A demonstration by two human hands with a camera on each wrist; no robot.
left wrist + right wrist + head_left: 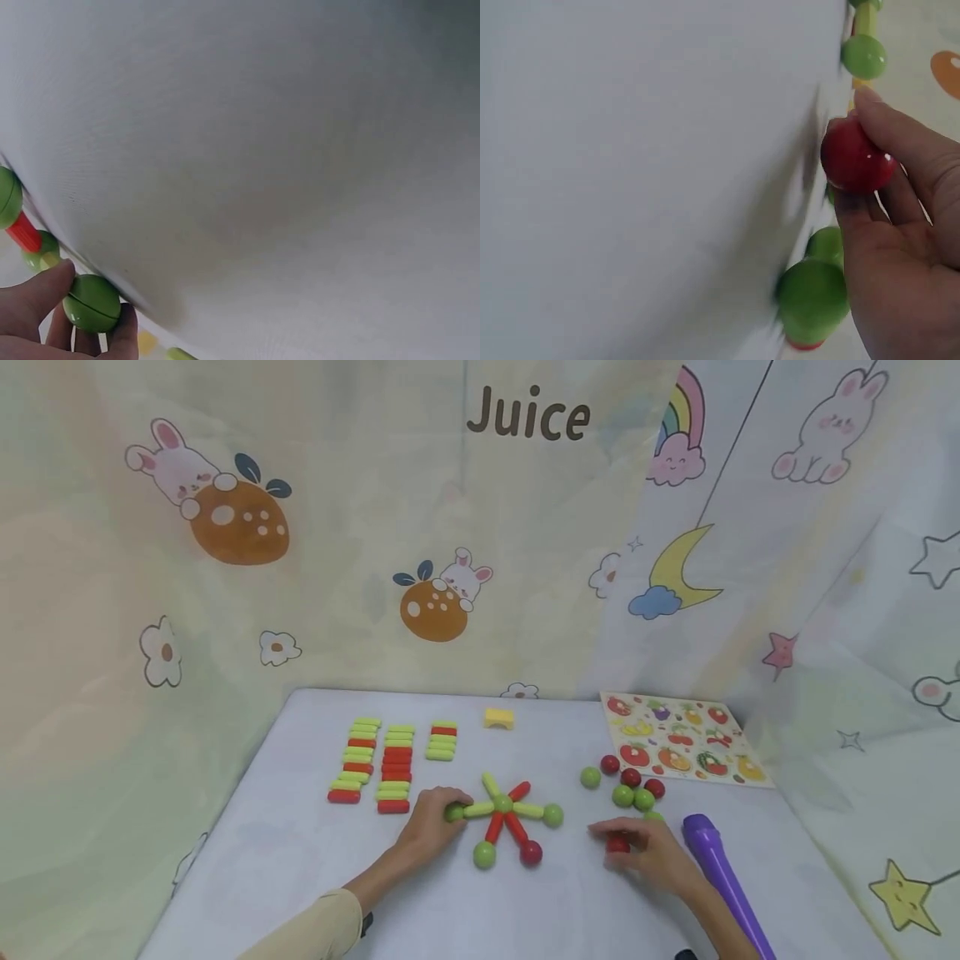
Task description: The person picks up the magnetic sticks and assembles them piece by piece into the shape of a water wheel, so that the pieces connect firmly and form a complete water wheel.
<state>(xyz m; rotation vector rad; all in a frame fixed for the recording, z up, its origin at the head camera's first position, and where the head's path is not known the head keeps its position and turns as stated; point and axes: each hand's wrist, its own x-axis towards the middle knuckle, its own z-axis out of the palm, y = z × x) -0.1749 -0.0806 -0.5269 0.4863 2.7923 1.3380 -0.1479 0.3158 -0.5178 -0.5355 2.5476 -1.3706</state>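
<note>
On the white table my left hand [433, 818] pinches a green ball [93, 304] between thumb and fingers, at the outer end of a light-green stick [478, 811]. That stick belongs to a star of red and light-green sticks set around a central green ball [503, 804]. Other arms of the star end in a green ball [553, 814], another green ball [484, 854] and a dark red ball [531, 852]. To the right of the star, my right hand [651, 853] holds a red ball [855, 156] between its thumb and fingers.
Loose red and green balls [622, 795] cluster beyond my right hand. A purple microphone [720, 868] lies at the right, below a fruit-picture board [686, 739]. Rows of sticks [395, 768] lie at the left; a yellow block [498, 718] stands at the back.
</note>
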